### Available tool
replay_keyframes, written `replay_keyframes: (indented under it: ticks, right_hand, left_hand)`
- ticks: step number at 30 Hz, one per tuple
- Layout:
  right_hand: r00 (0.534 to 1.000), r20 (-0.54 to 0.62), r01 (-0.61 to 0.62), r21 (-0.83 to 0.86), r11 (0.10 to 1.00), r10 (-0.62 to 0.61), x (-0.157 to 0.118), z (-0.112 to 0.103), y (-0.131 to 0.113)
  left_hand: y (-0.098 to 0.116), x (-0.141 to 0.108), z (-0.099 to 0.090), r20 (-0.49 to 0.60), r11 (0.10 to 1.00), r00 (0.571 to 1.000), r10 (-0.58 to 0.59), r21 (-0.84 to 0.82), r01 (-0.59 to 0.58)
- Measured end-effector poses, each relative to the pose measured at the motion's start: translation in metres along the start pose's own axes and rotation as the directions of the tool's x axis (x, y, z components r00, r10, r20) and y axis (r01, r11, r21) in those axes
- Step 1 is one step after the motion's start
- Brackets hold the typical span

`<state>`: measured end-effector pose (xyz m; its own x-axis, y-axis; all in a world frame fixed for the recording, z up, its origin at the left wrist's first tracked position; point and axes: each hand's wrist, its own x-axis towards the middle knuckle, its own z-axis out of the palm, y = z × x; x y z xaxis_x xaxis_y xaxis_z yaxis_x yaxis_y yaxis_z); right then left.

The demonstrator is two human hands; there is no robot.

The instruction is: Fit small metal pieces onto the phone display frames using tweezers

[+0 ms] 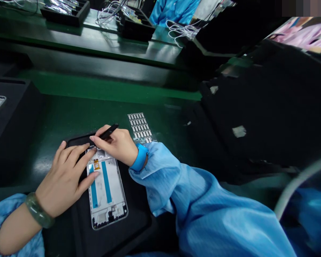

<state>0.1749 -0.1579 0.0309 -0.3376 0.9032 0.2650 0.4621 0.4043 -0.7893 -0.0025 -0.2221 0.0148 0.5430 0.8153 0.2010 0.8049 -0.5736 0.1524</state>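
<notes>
A phone frame (107, 192) with two blue strips and an orange flex piece lies on a black tray (133, 228). My left hand (69, 171), with a green bangle at the wrist, rests spread over the frame's upper left part, its fingertips on the top end and left side. My right hand (116, 144) pinches a black pen-like tool (108, 131) above the frame's top end. The tool's tip is hidden behind my fingers. Beyond my right wrist lies a sheet of small white labels (139, 125).
Stacked black trays (270, 107) stand on the right. Another black tray (10, 107) holds a phone part at the left. Across the back runs a raised shelf (96, 43) with black bins (66, 16) and white cables (183, 31). A person in blue (173, 10) is beyond it.
</notes>
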Motion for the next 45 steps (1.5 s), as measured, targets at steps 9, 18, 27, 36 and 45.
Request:
replay_keyframes:
  ticks: [9,18,27,36,45]
  right_hand:
    - [0.998,-0.047,-0.049,-0.005,0.999,0.049,-0.001,-0.004,0.005]
    - [0.993,0.031,0.116,-0.121,0.986,-0.113,-0.001,-0.003,0.003]
    - [0.966,0.089,0.256,-0.185,0.949,-0.243,0.006,-0.012,0.005]
    - [0.93,0.367,0.221,-0.5,0.837,-0.027,0.021,-0.049,0.025]
    - [0.985,0.167,0.075,-0.651,0.756,0.046,0.081,-0.087,0.067]
  left_hand:
    - [0.0,0.001,-0.001,0.0,1.0,1.0,-0.004,0.0,0.004]
    - [0.001,0.001,-0.001,-0.018,1.0,1.0,-0.006,-0.001,0.006]
    - [0.007,0.003,-0.004,-0.007,0.997,1.0,-0.024,0.08,0.024]
    - [0.011,0.004,-0.002,0.012,0.992,0.999,-0.036,0.12,0.034]
    - [-0.026,-0.041,-0.057,-0.252,0.955,0.94,-0.228,0.131,0.267]
